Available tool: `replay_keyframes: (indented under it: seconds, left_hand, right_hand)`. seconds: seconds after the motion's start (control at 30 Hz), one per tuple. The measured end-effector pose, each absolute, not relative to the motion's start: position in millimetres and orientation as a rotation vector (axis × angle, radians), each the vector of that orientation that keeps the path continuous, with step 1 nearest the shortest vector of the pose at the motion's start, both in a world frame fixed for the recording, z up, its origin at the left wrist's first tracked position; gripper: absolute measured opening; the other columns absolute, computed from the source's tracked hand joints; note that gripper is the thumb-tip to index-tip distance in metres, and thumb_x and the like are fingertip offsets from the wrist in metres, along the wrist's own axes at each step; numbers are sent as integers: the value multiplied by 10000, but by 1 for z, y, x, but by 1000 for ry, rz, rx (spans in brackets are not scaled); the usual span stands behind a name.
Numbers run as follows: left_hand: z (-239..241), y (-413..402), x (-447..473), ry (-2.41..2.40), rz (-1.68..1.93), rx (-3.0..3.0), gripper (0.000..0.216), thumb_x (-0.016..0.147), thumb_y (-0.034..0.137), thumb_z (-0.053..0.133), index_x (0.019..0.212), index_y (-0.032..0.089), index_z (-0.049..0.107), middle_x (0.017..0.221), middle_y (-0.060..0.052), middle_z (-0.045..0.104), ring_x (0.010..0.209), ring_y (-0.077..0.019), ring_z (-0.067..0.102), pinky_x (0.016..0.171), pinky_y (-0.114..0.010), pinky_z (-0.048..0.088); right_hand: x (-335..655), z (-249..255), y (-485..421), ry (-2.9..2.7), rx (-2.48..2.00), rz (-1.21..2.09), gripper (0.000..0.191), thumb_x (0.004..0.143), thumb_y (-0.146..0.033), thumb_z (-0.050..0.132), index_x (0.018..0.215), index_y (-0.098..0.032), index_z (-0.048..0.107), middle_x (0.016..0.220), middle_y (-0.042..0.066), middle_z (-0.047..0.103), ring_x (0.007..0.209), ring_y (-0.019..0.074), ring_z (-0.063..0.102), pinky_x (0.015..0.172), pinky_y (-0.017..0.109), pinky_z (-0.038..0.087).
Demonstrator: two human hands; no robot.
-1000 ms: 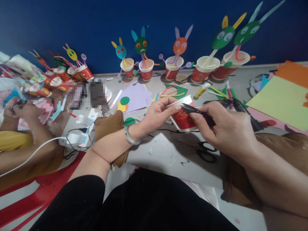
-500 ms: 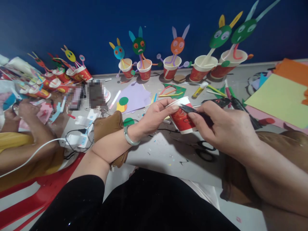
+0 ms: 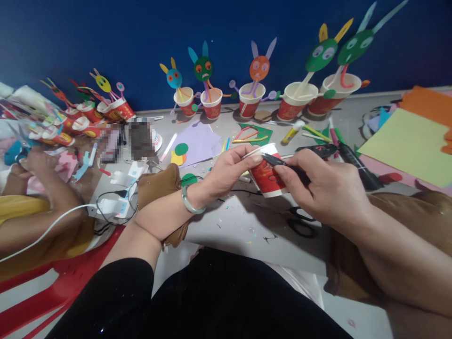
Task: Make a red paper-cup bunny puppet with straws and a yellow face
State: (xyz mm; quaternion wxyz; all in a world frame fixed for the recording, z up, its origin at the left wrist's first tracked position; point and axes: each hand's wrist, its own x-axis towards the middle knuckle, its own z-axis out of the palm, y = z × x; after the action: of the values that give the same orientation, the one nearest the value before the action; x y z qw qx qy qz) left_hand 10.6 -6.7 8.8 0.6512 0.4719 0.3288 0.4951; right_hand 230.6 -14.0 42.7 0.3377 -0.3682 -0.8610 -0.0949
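My left hand (image 3: 235, 172) pinches the rim of a red and white paper cup (image 3: 268, 178), which is tilted with its base toward me. In my right hand (image 3: 323, 186) is a black craft knife (image 3: 273, 160). Its dark pointed blade lies against the cup's side just below the rim, close to my left thumb. Fingers cover most of the knife's handle. Black scissor handles (image 3: 300, 228) lie on the table below my right hand.
Paper cups with rabbit-like paper heads, such as the orange one (image 3: 259, 68), line the blue wall. A glue stick (image 3: 293, 133), purple paper (image 3: 199, 143) and yellow-green paper (image 3: 409, 146) lie behind. A power strip (image 3: 123, 197) and another person's hands (image 3: 38, 162) are left.
The knife and my right hand have shifted very slightly left along the cup. My left hand still grips the rim. At the left, the other person's hands have moved a little.
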Motion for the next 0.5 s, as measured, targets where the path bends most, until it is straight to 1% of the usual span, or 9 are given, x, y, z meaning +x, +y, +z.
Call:
replay_keyframes:
  seconds: [0.17, 0.33, 0.4, 0.5]
  left_hand:
    - [9, -7, 10, 736, 1146, 1059, 572, 825, 713, 960, 944, 193, 751, 905, -1, 749, 862, -140, 666, 908, -311, 528]
    - [13, -8, 10, 734, 1134, 1051, 566, 806, 701, 975, 944, 197, 758, 911, -2, 753, 866, -144, 670, 909, -314, 536]
    - [16, -8, 10, 746, 1140, 1045, 563, 805, 697, 974, 918, 196, 743, 903, -1, 751, 856, -142, 664, 898, -311, 540]
    - [19, -8, 10, 769, 1149, 1036, 559, 793, 676, 979, 871, 195, 706, 881, -1, 744, 834, -137, 652, 864, -304, 539]
  right_hand:
    - [230, 40, -15, -2220, -975, -225, 525, 1217, -503, 419, 919, -178, 704, 538, -1, 625, 386, 159, 538, 426, 272, 337]
    - [232, 34, -15, -2196, -976, -144, 415, 1194, -459, 491, 912, -209, 667, 557, -13, 612, 410, 154, 522, 434, 278, 323]
    - [232, 34, -15, -2161, -957, -41, 341, 1171, -433, 549, 913, -231, 641, 571, -29, 594, 434, 144, 512, 452, 273, 326]
    - [232, 37, -14, -2026, -942, 238, 274, 1147, -430, 608, 932, -260, 610, 637, -38, 601, 492, 131, 513, 505, 271, 348]
